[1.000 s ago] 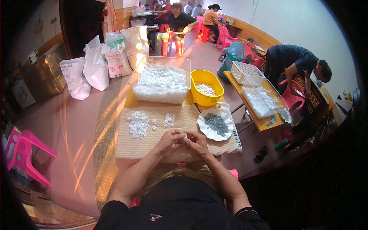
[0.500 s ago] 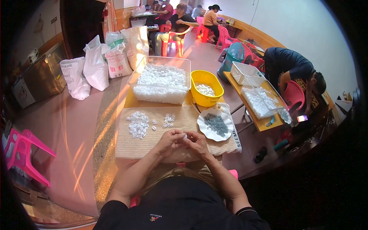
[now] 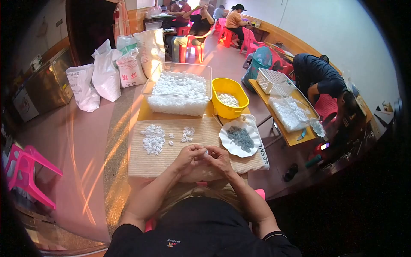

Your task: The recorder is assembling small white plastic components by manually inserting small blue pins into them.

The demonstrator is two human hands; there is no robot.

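Closely pinched, white piece point(image 3: 206, 153), between hands point(image 3: 189, 159) point(image 3: 219, 160)

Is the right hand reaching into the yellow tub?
No, the right hand meets the left hand at a small white piece, well short of the yellow tub.

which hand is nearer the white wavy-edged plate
The right. The right hand is close by the plate's near-left edge; the left hand is farther off to the left, with the right hand between.
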